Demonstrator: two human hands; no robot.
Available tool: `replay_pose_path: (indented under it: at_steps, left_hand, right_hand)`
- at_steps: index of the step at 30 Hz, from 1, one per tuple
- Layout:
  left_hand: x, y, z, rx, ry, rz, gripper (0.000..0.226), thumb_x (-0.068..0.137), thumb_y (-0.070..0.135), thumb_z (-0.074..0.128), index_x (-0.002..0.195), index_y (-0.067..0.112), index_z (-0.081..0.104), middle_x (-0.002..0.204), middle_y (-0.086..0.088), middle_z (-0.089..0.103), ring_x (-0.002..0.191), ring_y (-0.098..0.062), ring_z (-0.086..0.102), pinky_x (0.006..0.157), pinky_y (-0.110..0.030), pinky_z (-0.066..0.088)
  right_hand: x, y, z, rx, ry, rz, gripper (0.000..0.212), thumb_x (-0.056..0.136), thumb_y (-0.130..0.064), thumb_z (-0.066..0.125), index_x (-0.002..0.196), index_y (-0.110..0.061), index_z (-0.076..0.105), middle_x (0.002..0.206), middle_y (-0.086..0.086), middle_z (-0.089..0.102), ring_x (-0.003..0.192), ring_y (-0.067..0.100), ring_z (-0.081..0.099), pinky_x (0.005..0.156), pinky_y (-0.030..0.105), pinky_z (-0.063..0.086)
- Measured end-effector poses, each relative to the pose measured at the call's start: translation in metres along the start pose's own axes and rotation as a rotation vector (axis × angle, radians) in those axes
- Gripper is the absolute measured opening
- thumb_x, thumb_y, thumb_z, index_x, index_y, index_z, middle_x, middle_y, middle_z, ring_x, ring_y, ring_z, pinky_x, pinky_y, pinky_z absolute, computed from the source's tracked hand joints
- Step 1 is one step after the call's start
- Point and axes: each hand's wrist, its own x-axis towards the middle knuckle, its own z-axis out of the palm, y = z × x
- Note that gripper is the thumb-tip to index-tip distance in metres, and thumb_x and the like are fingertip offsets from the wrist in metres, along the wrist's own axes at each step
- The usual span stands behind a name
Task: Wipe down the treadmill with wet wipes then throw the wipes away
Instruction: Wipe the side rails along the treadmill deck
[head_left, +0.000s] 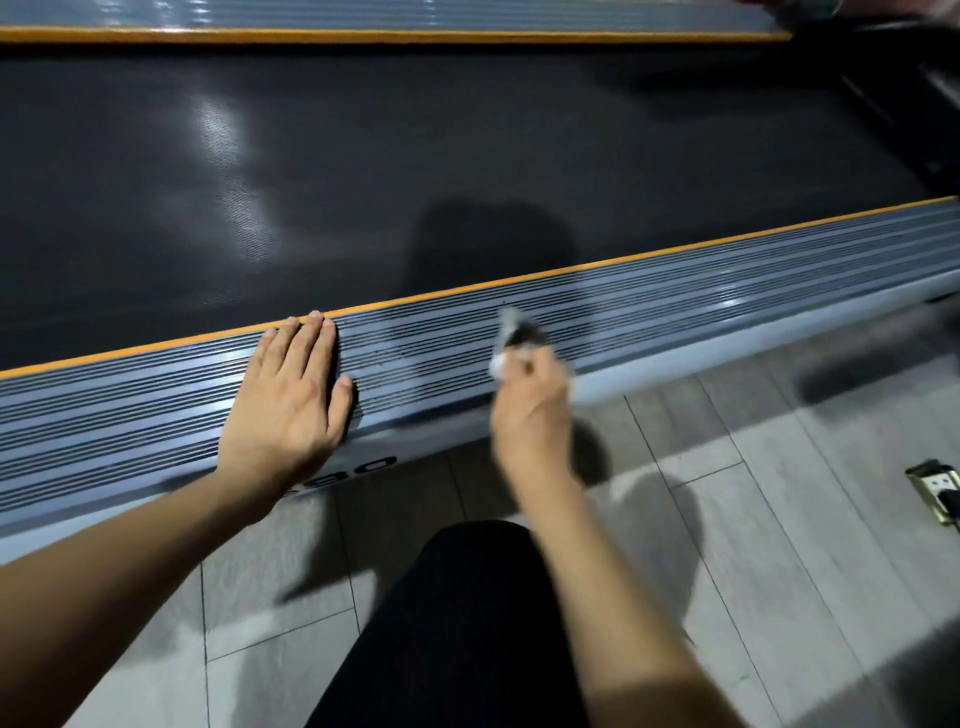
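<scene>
Treadmill (467, 156) seen from its near side, long axis running left to right across the view and tilting slightly up toward the right. Black belt (363, 171) in the middle, glossy with light patches. Grey ribbed side rail (675, 280) along the near edge of the belt, edged with a thin orange strip (156, 345); a matching far rail (415, 15) along the top edge of the view. Dark lettering partly visible on the near side face of the rail, hidden in part by the left wrist.

Left hand (291, 400) laid flat on the near rail, palm down, fingers straight and together, fingertips reaching the orange strip, thumb spread to the side; holding nothing.

Right hand (530, 410) at the outer edge of the same rail, to the right of the left hand, fingers curled and pinching a small crumpled wet wipe (511, 338). Wipe white and grey, motion-blurred, pressed against or just over the ribbed rail; cannot tell which.

Grey tiled floor (779, 493) below the rail. Floor socket (935, 491) with a brass frame and a dark plug in it near the right edge of the view. Dark-clothed knee (447, 623) at bottom centre. No bin or wipe pack in sight.
</scene>
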Motion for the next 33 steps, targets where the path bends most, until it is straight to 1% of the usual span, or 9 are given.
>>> replay_pose_path:
  at_steps: [3,6,9,13,16,22,26,31,33]
  left_hand:
    - [0.000,-0.002,0.001,-0.016,0.002,0.001,0.066,0.103,0.040,0.027,0.153,-0.002,0.033,0.159,-0.023,0.034,0.148,-0.040,0.028,0.123,-0.051,0.020]
    - [0.001,-0.004,0.001,-0.017,-0.005,0.006,0.065,0.102,0.039,0.027,0.152,-0.003,0.034,0.158,-0.023,0.034,0.147,-0.040,0.029,0.122,-0.052,0.021]
    - [0.001,-0.002,0.001,0.001,-0.014,-0.006,0.065,0.103,0.040,0.025,0.153,-0.001,0.033,0.159,-0.021,0.035,0.148,-0.037,0.029,0.123,-0.050,0.020]
    - [0.001,-0.001,-0.001,0.010,-0.017,-0.012,0.066,0.104,0.041,0.023,0.153,-0.001,0.033,0.159,-0.020,0.035,0.148,-0.036,0.029,0.123,-0.049,0.021]
    - [0.000,-0.001,-0.002,0.016,-0.024,-0.021,0.066,0.104,0.043,0.022,0.154,0.000,0.033,0.159,-0.019,0.035,0.149,-0.034,0.028,0.123,-0.048,0.021]
    - [0.000,-0.002,-0.005,-0.049,-0.023,-0.034,0.063,0.103,0.039,0.026,0.151,0.000,0.037,0.156,-0.019,0.040,0.147,-0.034,0.032,0.123,-0.046,0.021]
    - [-0.015,-0.019,-0.016,-0.182,0.065,-0.117,0.056,0.101,0.033,0.034,0.142,-0.002,0.046,0.146,-0.021,0.048,0.135,-0.038,0.043,0.117,-0.048,0.030]
    - [-0.111,-0.099,-0.029,0.008,0.093,-0.385,0.059,0.101,0.039,0.032,0.150,0.008,0.041,0.155,-0.020,0.040,0.143,-0.040,0.036,0.120,-0.054,0.022]
    - [-0.151,-0.136,-0.039,0.052,0.139,-0.558,0.060,0.100,0.042,0.033,0.151,0.011,0.041,0.157,-0.020,0.038,0.144,-0.041,0.034,0.121,-0.055,0.019]
  right_hand:
    - [-0.059,-0.071,0.017,0.059,-0.075,-0.284,0.044,0.086,-0.007,0.054,0.130,-0.008,0.059,0.113,0.012,0.059,0.100,0.030,0.055,0.087,0.041,0.051]
    - [-0.057,-0.069,0.018,0.056,-0.075,-0.369,0.042,0.085,-0.009,0.061,0.127,-0.013,0.061,0.106,0.009,0.058,0.095,0.028,0.053,0.083,0.039,0.047]
    - [-0.019,-0.017,0.012,-0.031,0.066,-0.214,0.024,0.084,-0.007,0.055,0.101,-0.006,0.071,0.091,0.017,0.060,0.082,0.036,0.057,0.071,0.043,0.053]
    - [0.050,0.050,-0.006,-0.149,0.100,0.103,0.021,0.092,-0.006,0.055,0.106,-0.005,0.071,0.108,0.021,0.059,0.100,0.040,0.053,0.089,0.048,0.040]
    - [0.070,0.046,0.001,-0.052,0.085,0.152,0.022,0.094,-0.004,0.050,0.101,-0.007,0.070,0.105,0.020,0.065,0.100,0.040,0.058,0.083,0.045,0.046]
    - [0.002,-0.089,0.055,0.225,-0.038,-0.405,0.031,0.086,-0.007,0.054,0.109,-0.006,0.074,0.110,0.012,0.073,0.101,0.028,0.067,0.088,0.032,0.053]
    - [0.015,-0.099,0.051,0.094,-0.049,-0.737,0.032,0.084,-0.009,0.050,0.105,-0.008,0.075,0.107,0.009,0.074,0.098,0.028,0.069,0.091,0.036,0.052]
    - [0.058,-0.039,0.042,-0.167,0.004,-0.157,0.024,0.091,-0.014,0.052,0.106,-0.008,0.070,0.114,0.017,0.059,0.107,0.036,0.049,0.091,0.044,0.043]
    - [0.047,-0.056,0.049,-0.186,-0.004,-0.180,0.026,0.087,-0.002,0.056,0.108,-0.007,0.070,0.111,0.018,0.057,0.109,0.037,0.046,0.090,0.046,0.044]
